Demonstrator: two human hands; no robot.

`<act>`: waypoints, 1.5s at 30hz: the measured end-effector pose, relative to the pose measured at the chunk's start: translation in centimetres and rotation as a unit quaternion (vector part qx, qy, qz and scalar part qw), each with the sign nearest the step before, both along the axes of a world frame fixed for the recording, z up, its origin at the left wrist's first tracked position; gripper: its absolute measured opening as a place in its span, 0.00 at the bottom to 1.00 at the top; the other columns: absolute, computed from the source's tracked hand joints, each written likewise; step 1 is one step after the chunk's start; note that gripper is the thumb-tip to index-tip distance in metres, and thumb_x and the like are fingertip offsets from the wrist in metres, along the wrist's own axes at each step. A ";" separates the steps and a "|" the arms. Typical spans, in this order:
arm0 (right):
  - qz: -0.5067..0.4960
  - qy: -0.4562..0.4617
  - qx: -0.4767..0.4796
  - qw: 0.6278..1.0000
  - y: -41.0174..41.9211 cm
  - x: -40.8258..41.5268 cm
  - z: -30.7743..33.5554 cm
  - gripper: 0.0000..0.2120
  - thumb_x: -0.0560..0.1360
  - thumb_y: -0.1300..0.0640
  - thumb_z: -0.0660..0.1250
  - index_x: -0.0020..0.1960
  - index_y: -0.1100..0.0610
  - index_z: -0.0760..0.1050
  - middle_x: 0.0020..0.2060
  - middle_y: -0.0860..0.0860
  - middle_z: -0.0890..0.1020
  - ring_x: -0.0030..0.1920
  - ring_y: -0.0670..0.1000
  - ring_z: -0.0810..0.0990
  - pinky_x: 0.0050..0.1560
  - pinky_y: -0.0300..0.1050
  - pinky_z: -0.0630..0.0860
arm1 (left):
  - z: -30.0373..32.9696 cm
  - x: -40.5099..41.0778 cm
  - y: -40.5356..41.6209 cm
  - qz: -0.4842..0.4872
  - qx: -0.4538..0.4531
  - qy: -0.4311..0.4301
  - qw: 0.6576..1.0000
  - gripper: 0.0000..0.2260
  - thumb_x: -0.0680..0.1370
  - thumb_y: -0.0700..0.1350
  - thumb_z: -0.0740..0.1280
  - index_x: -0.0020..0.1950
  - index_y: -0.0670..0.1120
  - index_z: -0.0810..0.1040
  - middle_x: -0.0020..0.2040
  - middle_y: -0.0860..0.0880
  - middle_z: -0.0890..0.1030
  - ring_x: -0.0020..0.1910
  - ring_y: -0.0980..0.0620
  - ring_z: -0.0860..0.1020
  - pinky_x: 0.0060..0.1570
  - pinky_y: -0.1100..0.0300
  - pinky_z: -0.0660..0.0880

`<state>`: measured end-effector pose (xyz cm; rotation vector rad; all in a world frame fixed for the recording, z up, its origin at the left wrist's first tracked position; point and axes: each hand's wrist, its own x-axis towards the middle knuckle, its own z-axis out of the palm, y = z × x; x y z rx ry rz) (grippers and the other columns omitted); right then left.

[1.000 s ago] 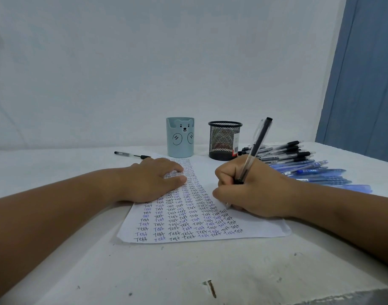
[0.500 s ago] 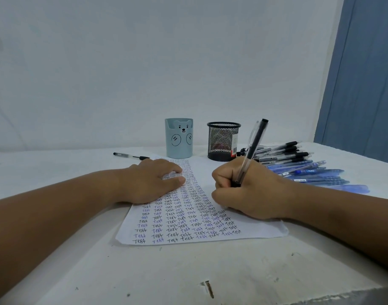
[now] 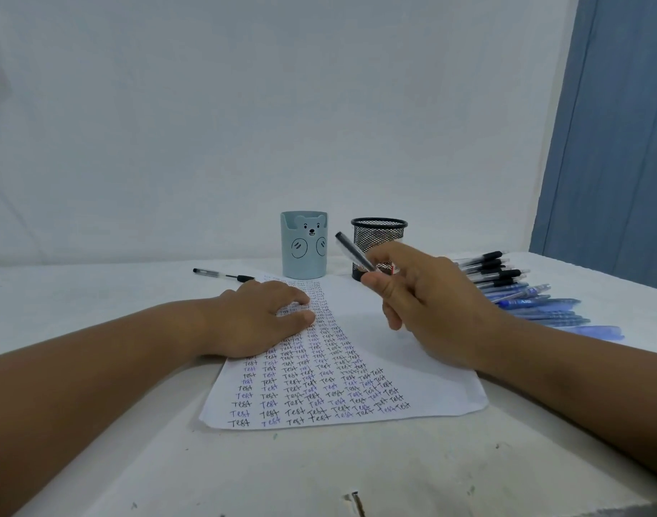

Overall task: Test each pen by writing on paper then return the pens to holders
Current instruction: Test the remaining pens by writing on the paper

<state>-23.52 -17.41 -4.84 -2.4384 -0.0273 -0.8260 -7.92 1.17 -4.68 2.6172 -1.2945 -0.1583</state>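
Observation:
A sheet of paper point(image 3: 424, 352) covered with rows of the word "Test" lies in the middle of the white table. My left hand point(image 3: 260, 319) rests flat on its upper left part. My right hand point(image 3: 427, 296) is lifted above the paper and pinches a black-capped pen point(image 3: 351, 251) between thumb and fingers, its end pointing up and left toward the holders. A pale blue bear pen holder point(image 3: 304, 245) and a black mesh holder point(image 3: 379, 233) stand behind the paper.
A pile of black and blue pens point(image 3: 517, 289) lies on the table to the right of my right hand. One single black pen point(image 3: 222, 275) lies left of the bear holder. A blue curtain point(image 3: 614, 143) hangs at the right.
My right hand has stopped writing, lifted off the paper and moved back toward the holders, tilting the pen from upright to pointing up-left. My left hand has stayed on the paper.

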 end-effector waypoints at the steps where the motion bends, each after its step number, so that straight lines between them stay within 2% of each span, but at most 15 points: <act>1: -0.011 -0.010 -0.031 0.999 -0.1 0.0 0.0 0.04 0.82 0.48 0.62 0.54 0.45 0.75 0.30 0.47 0.82 0.30 0.44 0.77 0.32 0.37 0.71 | 0.0 0.1 0.0 -0.001 0.002 -0.001 1.000 0.26 0.80 0.68 0.52 0.77 0.63 0.61 0.80 0.59 0.60 0.79 0.53 0.55 0.78 0.46 0.54; 4: -0.024 -0.028 -0.056 0.998 0.1 0.0 0.1 0.05 0.82 0.54 0.63 0.52 0.51 0.78 0.38 0.46 0.82 0.39 0.47 0.79 0.42 0.44 0.75 | 0.0 0.1 0.0 -0.005 0.008 -0.004 1.000 0.26 0.80 0.68 0.51 0.77 0.62 0.61 0.80 0.58 0.59 0.79 0.53 0.55 0.78 0.46 0.54; 8: -0.026 -0.005 -0.077 0.997 -0.1 0.1 -0.2 0.01 0.80 0.54 0.67 0.51 0.49 0.78 0.40 0.45 0.81 0.41 0.46 0.76 0.42 0.38 0.71 | 0.0 -0.1 0.0 -0.007 0.007 -0.004 1.000 0.26 0.80 0.67 0.51 0.77 0.62 0.62 0.79 0.59 0.60 0.79 0.53 0.56 0.77 0.46 0.55; 13: -0.013 -0.013 -0.047 0.999 -0.3 -0.1 -0.3 0.06 0.75 0.56 0.74 0.49 0.48 0.78 0.38 0.44 0.81 0.40 0.47 0.76 0.40 0.33 0.71 | 0.0 0.0 0.0 -0.004 0.006 -0.002 1.000 0.26 0.80 0.68 0.51 0.77 0.63 0.62 0.79 0.60 0.60 0.78 0.53 0.56 0.77 0.46 0.55; 19: 0.006 -0.022 -0.033 0.999 -0.5 0.1 -0.4 0.05 0.76 0.56 0.73 0.48 0.47 0.79 0.35 0.48 0.81 0.33 0.48 0.76 0.40 0.45 0.75 | -0.1 0.0 0.0 -0.004 -0.005 0.001 1.000 0.25 0.80 0.68 0.52 0.76 0.63 0.63 0.78 0.59 0.62 0.78 0.53 0.57 0.77 0.45 0.56; 24: -0.002 -0.024 -0.060 0.998 -0.5 0.2 -0.4 0.06 0.75 0.55 0.74 0.48 0.45 0.81 0.37 0.44 0.79 0.36 0.44 0.74 0.37 0.33 0.69 | 0.0 -0.1 0.2 -0.001 -0.023 -0.004 1.000 0.25 0.79 0.68 0.55 0.74 0.63 0.66 0.78 0.57 0.65 0.76 0.53 0.62 0.76 0.50 0.59; 26: -0.013 -0.023 -0.082 0.996 -0.7 0.4 -0.3 0.05 0.75 0.56 0.74 0.50 0.48 0.83 0.41 0.43 0.79 0.40 0.43 0.75 0.41 0.31 0.69 | 0.2 -0.4 0.1 0.000 -0.054 -0.016 0.998 0.21 0.79 0.66 0.59 0.71 0.62 0.71 0.75 0.56 0.69 0.71 0.55 0.69 0.67 0.58 0.65; 30: -0.026 -0.015 -0.107 0.994 -1.8 1.0 -0.3 0.09 0.77 0.59 0.72 0.56 0.51 0.84 0.44 0.42 0.80 0.45 0.41 0.77 0.46 0.28 0.68 | 0.7 -1.0 -0.3 0.010 -0.126 0.005 0.992 0.10 0.81 0.56 0.63 0.60 0.59 0.81 0.64 0.58 0.78 0.56 0.60 0.76 0.52 0.63 0.67; 33: -0.045 -0.015 -0.110 0.993 -3.5 1.1 0.2 0.11 0.77 0.63 0.71 0.57 0.52 0.84 0.45 0.46 0.83 0.44 0.42 0.78 0.47 0.26 0.69 | 0.5 -1.5 -0.3 0.013 -0.134 0.005 0.991 0.09 0.81 0.58 0.63 0.55 0.60 0.81 0.55 0.58 0.79 0.38 0.64 0.77 0.38 0.67 0.69; 34: -0.055 -0.017 -0.115 0.992 -4.3 1.0 0.6 0.11 0.77 0.64 0.70 0.56 0.53 0.85 0.45 0.47 0.84 0.44 0.44 0.79 0.47 0.26 0.69 | 0.4 -1.5 -0.3 0.011 -0.124 -0.007 0.992 0.09 0.80 0.60 0.63 0.54 0.61 0.81 0.55 0.59 0.78 0.37 0.64 0.76 0.38 0.67 0.69; 38: -0.137 0.015 -0.176 0.975 -8.3 0.6 2.5 0.12 0.77 0.67 0.69 0.54 0.55 0.86 0.49 0.51 0.82 0.47 0.47 0.77 0.51 0.38 0.73 | 0.2 -1.5 0.0 -0.018 -0.132 -0.039 0.990 0.16 0.74 0.68 0.61 0.51 0.61 0.82 0.57 0.62 0.81 0.52 0.60 0.79 0.56 0.56 0.76; 41: -0.229 0.088 -0.201 0.948 -11.5 -0.4 3.4 0.12 0.78 0.65 0.69 0.55 0.52 0.86 0.50 0.50 0.81 0.52 0.52 0.80 0.54 0.43 0.74 | 0.1 -1.2 0.4 -0.053 -0.137 -0.011 0.989 0.27 0.66 0.67 0.59 0.54 0.52 0.83 0.52 0.58 0.85 0.54 0.55 0.83 0.57 0.47 0.79; 43: -0.263 0.126 -0.187 0.938 -12.9 -1.1 3.6 0.13 0.78 0.66 0.68 0.55 0.51 0.86 0.50 0.49 0.82 0.53 0.52 0.80 0.54 0.42 0.75 | 0.0 -1.2 0.3 -0.055 -0.133 0.000 0.990 0.19 0.68 0.65 0.65 0.51 0.57 0.83 0.49 0.61 0.85 0.50 0.59 0.83 0.52 0.50 0.81; 44: -0.270 0.132 -0.170 0.939 -13.4 -1.3 3.6 0.13 0.77 0.66 0.69 0.55 0.51 0.86 0.50 0.49 0.83 0.52 0.52 0.81 0.53 0.41 0.74 | 0.1 -1.4 0.2 -0.050 -0.130 -0.002 0.990 0.16 0.68 0.69 0.65 0.49 0.63 0.82 0.48 0.64 0.84 0.50 0.62 0.82 0.51 0.55 0.80; 45: -0.272 0.132 -0.149 0.942 -13.7 -1.4 3.5 0.14 0.77 0.67 0.69 0.54 0.51 0.86 0.50 0.49 0.84 0.52 0.51 0.81 0.52 0.40 0.74 | 0.2 -1.5 0.1 -0.044 -0.127 -0.009 0.991 0.21 0.65 0.76 0.63 0.49 0.67 0.80 0.49 0.66 0.82 0.52 0.63 0.80 0.51 0.58 0.77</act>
